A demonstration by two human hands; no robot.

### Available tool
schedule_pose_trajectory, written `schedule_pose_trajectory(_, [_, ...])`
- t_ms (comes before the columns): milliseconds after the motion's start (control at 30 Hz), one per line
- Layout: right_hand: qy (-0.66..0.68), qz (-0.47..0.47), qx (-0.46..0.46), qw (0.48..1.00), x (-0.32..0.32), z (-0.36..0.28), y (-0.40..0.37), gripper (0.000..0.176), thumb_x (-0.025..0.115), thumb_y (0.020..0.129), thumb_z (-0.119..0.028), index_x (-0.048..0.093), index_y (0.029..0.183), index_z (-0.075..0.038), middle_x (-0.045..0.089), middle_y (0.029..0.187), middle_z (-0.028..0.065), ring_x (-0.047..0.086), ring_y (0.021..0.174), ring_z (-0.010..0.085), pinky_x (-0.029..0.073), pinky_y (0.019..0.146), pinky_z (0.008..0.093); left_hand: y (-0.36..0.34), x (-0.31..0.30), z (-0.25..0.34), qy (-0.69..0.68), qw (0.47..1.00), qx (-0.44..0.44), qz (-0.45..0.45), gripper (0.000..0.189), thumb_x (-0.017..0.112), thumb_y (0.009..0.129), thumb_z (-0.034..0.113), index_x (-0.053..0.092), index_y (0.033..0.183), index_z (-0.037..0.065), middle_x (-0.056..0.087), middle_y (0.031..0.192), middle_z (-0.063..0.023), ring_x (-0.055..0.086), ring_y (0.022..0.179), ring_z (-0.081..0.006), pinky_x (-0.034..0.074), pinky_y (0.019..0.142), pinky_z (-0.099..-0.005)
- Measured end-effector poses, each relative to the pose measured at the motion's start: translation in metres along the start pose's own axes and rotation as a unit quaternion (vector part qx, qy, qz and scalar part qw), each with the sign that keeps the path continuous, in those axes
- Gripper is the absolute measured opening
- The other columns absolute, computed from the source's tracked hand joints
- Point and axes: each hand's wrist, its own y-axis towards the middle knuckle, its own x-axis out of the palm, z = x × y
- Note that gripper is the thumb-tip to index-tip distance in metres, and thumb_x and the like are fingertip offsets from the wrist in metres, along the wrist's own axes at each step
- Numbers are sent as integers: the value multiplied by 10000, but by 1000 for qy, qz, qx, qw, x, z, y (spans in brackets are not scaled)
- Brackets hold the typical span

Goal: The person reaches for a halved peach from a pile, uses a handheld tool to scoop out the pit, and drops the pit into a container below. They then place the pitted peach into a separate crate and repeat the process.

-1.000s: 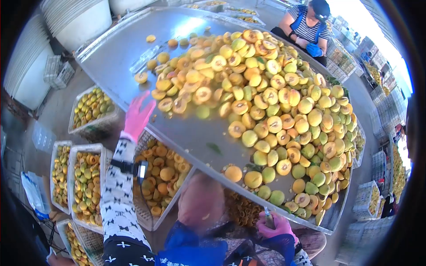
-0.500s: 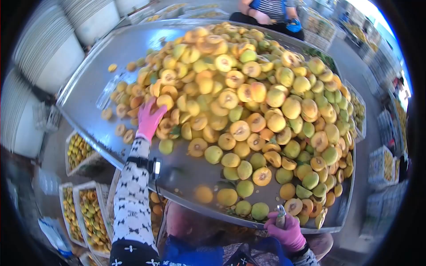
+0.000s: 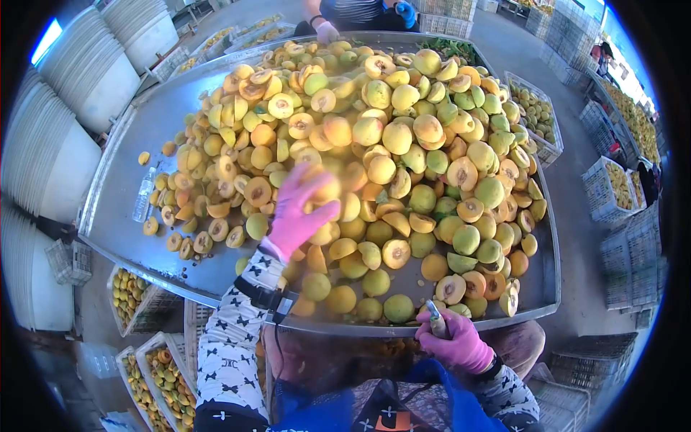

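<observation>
A large heap of yellow-green fruit (image 3: 374,158), many of them halved and pitted, covers a metal table (image 3: 119,209). My left hand (image 3: 299,212), in a pink glove, reaches over the near side of the heap with fingers curled around one blurred orange-yellow fruit. My right hand (image 3: 457,342), also pink-gloved, rests at the table's near edge and grips a small knife (image 3: 434,317) with its blade pointing up. A black band with a small device sits on my left wrist.
White crates of cut fruit (image 3: 155,360) stand on the floor at lower left, and more crates (image 3: 612,187) line the right side. Another person's gloved hands (image 3: 327,30) work at the table's far edge. A plastic bottle (image 3: 144,194) lies on the table's left part.
My left hand moved right and into the heap, closing on a fruit. The view swung over the table. My right hand kept the knife at the near edge.
</observation>
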Motion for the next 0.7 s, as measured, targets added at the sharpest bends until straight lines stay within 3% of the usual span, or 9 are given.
schedule_pose_trajectory(33, [4,4,-8,1000,-3,-3,-3,366,716,866,-73,599,1211,-33,664,910,9,624,791,76,509,693,239,11,0,3,0,998,51,-46,555,829,760,252,642,1271,138,482,1378,-151,451,1312,-304,383,1105,-409])
schedule_pose_trajectory(100, [17,13,-23,1000,-9,-7,-12,369,715,868,-67,592,1215,-30,662,906,13,626,787,80,515,696,243,35,3,21,-162,981,-80,-67,500,794,823,252,638,1271,92,582,1323,-117,514,1256,-277,400,1086,-381])
schedule_pose_trajectory(200, [126,59,-15,990,-25,9,-18,362,715,870,-49,590,1208,-26,661,904,16,629,794,92,528,709,254,101,4,21,-177,982,-63,35,504,760,869,271,612,1301,57,601,1318,-136,531,1248,-256,411,1069,-347])
schedule_pose_trajectory(333, [165,34,-69,983,-42,24,-17,391,716,864,-8,577,1229,-39,664,932,18,630,795,94,528,706,248,192,23,-39,32,998,-34,31,636,742,877,344,522,1396,50,521,1411,-187,472,1330,-263,377,1099,-340])
schedule_pose_trajectory(367, [195,13,-45,980,-46,24,-19,397,716,872,-25,582,1245,-49,661,1023,25,627,889,101,520,792,260,209,32,-44,100,995,-14,16,668,740,876,368,504,1415,53,511,1420,-195,459,1346,-268,368,1108,-342])
schedule_pose_trajectory(467, [190,13,-87,978,-48,27,-13,432,702,881,-11,556,1287,-20,670,999,68,627,831,106,527,717,245,249,74,-34,-100,982,-150,-65,791,713,855,503,464,1440,32,503,1429,-206,429,1372,-297,336,1134,-363])
schedule_pose_trajectory(533, [179,-1,-98,979,-51,30,-15,418,705,889,-39,571,1285,-38,652,1057,39,601,947,100,494,821,256,252,91,-19,165,977,-87,-100,851,639,827,653,548,1350,-11,505,1421,-223,443,1358,-308,324,1140,-381])
schedule_pose_trajectory(600, [186,-19,-88,978,-53,26,-16,391,717,886,-83,602,1258,-51,619,1165,7,562,1089,96,452,954,279,242,95,-18,205,972,-96,-59,783,666,816,635,617,1267,-3,542,1373,-207,483,1310,-301,357,1110,-375])
schedule_pose_trajectory(700, [170,-15,-75,983,-53,22,-15,351,719,876,-109,628,1211,-55,655,999,-11,592,897,56,489,801,240,221,81,7,85,969,-174,-156,739,690,810,609,641,1224,-1,572,1324,-188,533,1238,-302,399,1066,-373])
